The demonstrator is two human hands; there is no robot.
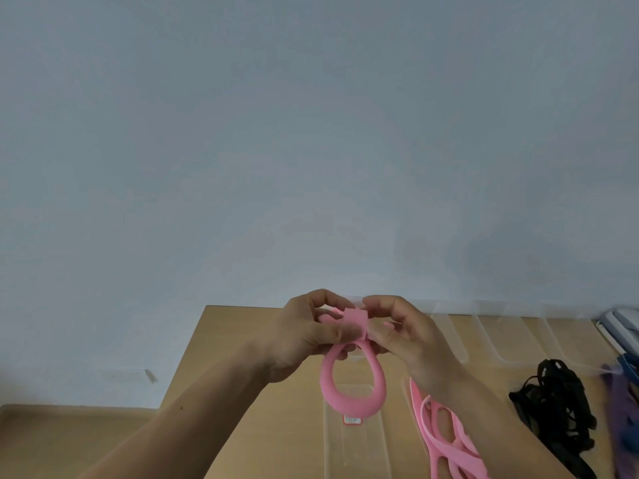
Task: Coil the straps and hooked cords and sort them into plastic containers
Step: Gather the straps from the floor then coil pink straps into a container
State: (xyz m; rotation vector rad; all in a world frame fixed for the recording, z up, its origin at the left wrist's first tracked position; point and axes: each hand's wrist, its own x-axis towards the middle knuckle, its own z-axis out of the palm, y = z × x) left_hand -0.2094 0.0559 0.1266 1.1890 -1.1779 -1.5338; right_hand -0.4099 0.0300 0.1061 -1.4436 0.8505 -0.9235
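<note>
Two bare hands hold a pink flat rubber strap [345, 407] in the air above the middle of a light brown wooden table [242, 340]. The left hand [304, 335] has a narrow grip, with thumb and curled fingers pinching the folded top of the strap. The right hand [411, 344] has the same narrow grip and pinches that fold from the other side, so the fingertips of both hands nearly meet. Below the hands the strap hangs down in one open oval loop.

On the table, right under the loop, lies a clear plastic container [356, 451]. More clear plastic containers [511, 337] stand in a row along the table's far edge. Toward the table's right side lies a loose heap of pink rubber straps [446, 440], partly hidden by the right forearm. Further right on the table is a tangle of black straps [553, 402], and at the table's right end, blurred, some purple and blue straps [619, 402]. A plain pale grey wall [311, 133] rises behind the table
</note>
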